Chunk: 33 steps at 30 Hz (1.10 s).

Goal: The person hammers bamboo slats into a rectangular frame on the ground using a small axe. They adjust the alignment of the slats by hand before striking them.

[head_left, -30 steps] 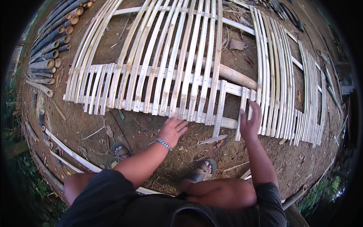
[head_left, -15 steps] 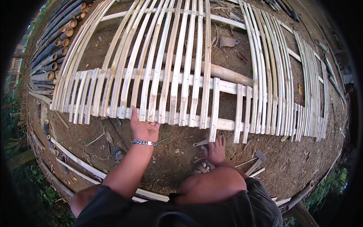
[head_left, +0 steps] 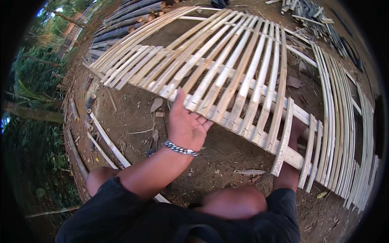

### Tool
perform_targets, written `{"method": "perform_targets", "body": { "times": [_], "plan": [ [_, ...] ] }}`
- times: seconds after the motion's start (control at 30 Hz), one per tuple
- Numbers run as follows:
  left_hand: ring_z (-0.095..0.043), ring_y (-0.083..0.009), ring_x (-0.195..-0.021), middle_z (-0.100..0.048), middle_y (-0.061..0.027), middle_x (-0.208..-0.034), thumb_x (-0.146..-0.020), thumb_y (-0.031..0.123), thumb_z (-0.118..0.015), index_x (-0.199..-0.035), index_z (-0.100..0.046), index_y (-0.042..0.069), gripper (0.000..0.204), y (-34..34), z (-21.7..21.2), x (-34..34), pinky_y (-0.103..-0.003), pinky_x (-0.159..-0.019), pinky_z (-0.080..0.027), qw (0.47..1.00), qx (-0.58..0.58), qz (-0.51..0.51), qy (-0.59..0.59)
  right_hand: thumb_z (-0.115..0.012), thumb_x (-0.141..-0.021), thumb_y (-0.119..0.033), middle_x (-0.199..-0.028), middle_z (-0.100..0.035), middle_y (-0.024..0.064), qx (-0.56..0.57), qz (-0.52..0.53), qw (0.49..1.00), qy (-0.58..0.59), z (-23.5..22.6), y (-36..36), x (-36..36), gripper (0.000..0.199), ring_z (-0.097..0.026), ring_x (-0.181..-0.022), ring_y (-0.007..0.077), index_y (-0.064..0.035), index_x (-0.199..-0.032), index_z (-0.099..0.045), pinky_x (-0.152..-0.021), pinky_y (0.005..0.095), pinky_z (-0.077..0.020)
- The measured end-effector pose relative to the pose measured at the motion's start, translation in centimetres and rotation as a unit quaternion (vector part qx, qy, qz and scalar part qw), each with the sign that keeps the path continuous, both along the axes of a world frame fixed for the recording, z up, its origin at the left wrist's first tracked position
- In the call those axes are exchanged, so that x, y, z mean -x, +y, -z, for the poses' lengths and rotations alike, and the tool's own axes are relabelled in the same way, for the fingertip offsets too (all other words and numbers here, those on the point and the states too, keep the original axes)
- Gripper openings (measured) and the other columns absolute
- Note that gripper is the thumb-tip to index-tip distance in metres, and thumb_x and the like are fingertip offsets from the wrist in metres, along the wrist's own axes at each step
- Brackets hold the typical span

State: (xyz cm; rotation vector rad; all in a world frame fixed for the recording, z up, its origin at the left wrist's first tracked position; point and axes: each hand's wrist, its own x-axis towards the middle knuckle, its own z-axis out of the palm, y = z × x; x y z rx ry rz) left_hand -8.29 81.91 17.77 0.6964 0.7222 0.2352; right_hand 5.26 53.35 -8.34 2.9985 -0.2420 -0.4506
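Note:
A panel of pale split-bamboo slats (head_left: 242, 99), fixed across cross strips, spreads in front of me. My left hand (head_left: 189, 127), with a chain bracelet at the wrist, grips its near edge. The thumb lies up along a slat and the fingers curl beneath. My right arm reaches under the panel at the right. My right hand (head_left: 298, 131) shows only in part through a gap between the slats, so its fingers are hidden. A thin pale piece (head_left: 249, 172) lies on the soil before my knee.
Dark bamboo poles (head_left: 133, 20) are stacked at the far left. Split strips (head_left: 107, 135) and short bamboo lengths (head_left: 75, 110) lie on the left ground. A pile of grey slats (head_left: 314, 16) sits at the far right, close to a dark hose (head_left: 351, 52). Green plants border the left.
The panel's near edge now slants and looks raised toward me, with my left hand still on it. My right hand has gone from the ground to beneath the panel. The view has turned left.

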Motion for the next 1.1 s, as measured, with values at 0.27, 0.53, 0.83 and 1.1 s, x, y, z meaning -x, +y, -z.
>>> {"method": "perform_targets", "body": {
  "times": [0.27, 0.53, 0.83, 1.1],
  "plan": [
    [-0.057, -0.0296, -0.128, -0.061, -0.0164, -0.139, -0.095, 0.064, -0.06, -0.142, -0.052, 0.009, 0.073, 1.9, 0.4, 0.8, -0.05, -0.114, -0.039, 0.997, 0.069, -0.003, 0.024, -0.067, -0.091, -0.038, -0.149, -0.049, 0.022, -0.238, -0.16, 0.936, 0.201, -11.5, 10.1, 8.9, 0.066, -0.05, -0.135, 0.0425, -0.0061, -0.146, -0.046, -0.109, 0.0564, -0.0432],
    [-0.035, -0.0337, -0.146, -0.035, -0.0138, -0.162, -0.09, 0.062, -0.069, -0.154, -0.039, 0.009, 0.089, 2.7, 5.2, -0.9, -0.054, -0.114, -0.031, 0.967, 0.183, -0.029, 0.175, -0.074, -0.088, -0.038, -0.133, -0.058, 0.024, -0.252, -0.232, 0.903, 0.258, -13.4, 16.5, 17.2, 0.073, -0.062, -0.119, 0.04, -0.0013, -0.145, -0.045, -0.102, 0.0455, -0.0516],
    [-0.027, -0.037, -0.152, -0.029, -0.0321, -0.161, -0.083, 0.072, -0.068, -0.153, -0.022, -0.017, 0.123, 2.6, 7.0, -1.3, -0.042, -0.124, -0.02, 0.964, 0.162, -0.006, 0.21, -0.08, -0.083, -0.035, -0.138, -0.056, 0.0203, -0.139, -0.359, 0.923, -0.002, -11.2, 35.1, 16.2, 0.079, -0.055, -0.127, 0.0397, -0.008, -0.147, -0.043, -0.104, 0.0543, -0.0446],
    [-0.038, -0.0351, -0.145, -0.04, -0.0284, -0.154, -0.084, 0.074, -0.067, -0.146, -0.039, -0.014, 0.112, 3.3, 10.2, -1.3, -0.043, -0.12, -0.028, 0.932, 0.181, 0.057, 0.308, -0.078, -0.084, -0.031, -0.131, -0.058, 0.0193, -0.299, -0.074, 0.95, -0.045, -6.4, 26.5, 16.8, 0.068, -0.058, -0.118, 0.0374, -0.0067, -0.14, -0.048, -0.096, 0.0532, -0.0477]
  ]
}}
